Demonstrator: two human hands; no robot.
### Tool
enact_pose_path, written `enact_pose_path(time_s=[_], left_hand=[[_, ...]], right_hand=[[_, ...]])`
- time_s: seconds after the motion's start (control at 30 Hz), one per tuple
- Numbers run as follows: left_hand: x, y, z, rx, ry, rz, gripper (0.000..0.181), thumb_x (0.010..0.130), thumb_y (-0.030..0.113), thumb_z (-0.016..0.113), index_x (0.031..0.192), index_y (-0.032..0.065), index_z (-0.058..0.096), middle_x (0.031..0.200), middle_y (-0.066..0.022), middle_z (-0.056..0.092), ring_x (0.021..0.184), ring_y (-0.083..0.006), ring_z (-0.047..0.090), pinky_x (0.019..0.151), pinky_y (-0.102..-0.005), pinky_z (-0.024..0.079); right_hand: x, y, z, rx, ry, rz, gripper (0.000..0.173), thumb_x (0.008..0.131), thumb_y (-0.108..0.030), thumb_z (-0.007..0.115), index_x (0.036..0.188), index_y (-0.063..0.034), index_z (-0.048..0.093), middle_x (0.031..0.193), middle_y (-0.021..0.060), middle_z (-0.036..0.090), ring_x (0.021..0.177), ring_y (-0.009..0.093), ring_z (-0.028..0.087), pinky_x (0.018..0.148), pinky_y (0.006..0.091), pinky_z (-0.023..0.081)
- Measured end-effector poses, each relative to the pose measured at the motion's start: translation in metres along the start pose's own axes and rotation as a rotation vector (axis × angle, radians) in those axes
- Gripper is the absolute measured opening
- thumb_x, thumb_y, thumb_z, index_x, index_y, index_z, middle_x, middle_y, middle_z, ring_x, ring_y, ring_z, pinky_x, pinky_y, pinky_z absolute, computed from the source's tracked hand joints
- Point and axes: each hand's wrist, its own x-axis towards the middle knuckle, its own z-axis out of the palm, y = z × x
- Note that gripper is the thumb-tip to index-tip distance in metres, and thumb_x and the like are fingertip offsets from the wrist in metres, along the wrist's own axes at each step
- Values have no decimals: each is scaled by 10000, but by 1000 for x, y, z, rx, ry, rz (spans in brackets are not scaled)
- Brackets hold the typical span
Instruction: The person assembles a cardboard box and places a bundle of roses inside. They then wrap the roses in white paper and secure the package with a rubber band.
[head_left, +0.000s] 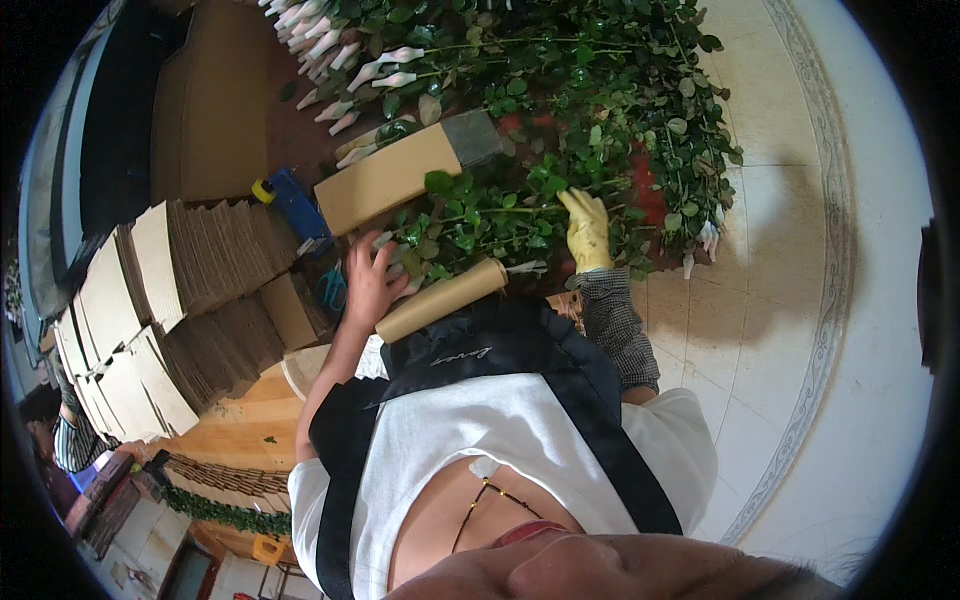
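Bare, with fingers apart, my left hand (370, 276) touches the sleeved bud ends at the left of a bunch of leafy cut rose stems (480, 225). My right hand (587, 231), in a yellow rubber glove, lies over the stems at the bunch's right part; whether it grips any is not clear. A roll of brown paper or tape (442, 300) lies between the bunch and my apron. Beyond the bunch is a long cardboard piece (390, 178) with a dark grey end. More roses with pale sleeved buds (322, 45) are heaped at the far side.
Stacked folded cardboard (225, 262) stands left, with blue-handled scissors (331, 289) and a blue tool with a yellow part (298, 206) near it. Rose stems hang over the right table edge. Another person's striped sleeve (73, 444) shows far left.
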Motion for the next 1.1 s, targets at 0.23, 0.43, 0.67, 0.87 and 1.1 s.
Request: enact_pose_path(time_s=[0.23, 0.43, 0.67, 0.87, 1.1], left_hand=[[-7, -3, 2, 113, -12, -69, 646, 685, 149, 826, 1292, 150, 606, 1448, -199, 422, 1292, -442, 428, 1089, -530, 359], [-11, -6, 2, 62, 3, -96, 660, 655, 152, 825, 1280, 166, 614, 1429, -175, 452, 1282, -425, 440, 1085, -527, 353], [-7, -5, -1, 64, 26, -65, 648, 660, 189, 855, 1266, 171, 626, 1428, -167, 455, 1278, -396, 454, 1084, -539, 342], [-11, -11, 11, 28, 79, -47, 641, 687, 213, 844, 1286, 183, 617, 1444, -173, 445, 1289, -397, 448, 1087, -543, 332], [-17, -32, 30, -88, 140, -52, 664, 707, 286, 833, 1321, 169, 611, 1401, -167, 485, 1301, -374, 460, 1104, -542, 322]], right_hand=[[67, 33, -72, 262, -137, 254, 385, 934, -139, 595, 1308, -54, 615, 1199, 173, 686, 1143, 353, 624, 1007, 441, 485], [190, -94, -27, 91, 79, -343, 343, 853, -90, 594, 1190, -39, 629, 1018, 140, 679, 1039, 313, 623, 993, 455, 444], [246, -60, 61, -108, -14, -286, 194, 889, -158, 548, 993, -96, 700, 875, 182, 694, 845, 342, 660, 824, 442, 505], [200, -80, -121, 162, 231, -245, 342, 811, 46, 665, 1134, -61, 695, 1061, 160, 695, 972, 321, 662, 868, 396, 532], [90, -103, -164, 325, -77, -393, 431, 783, 127, 654, 1177, -45, 685, 1103, 135, 707, 1030, 289, 671, 935, 376, 537]])
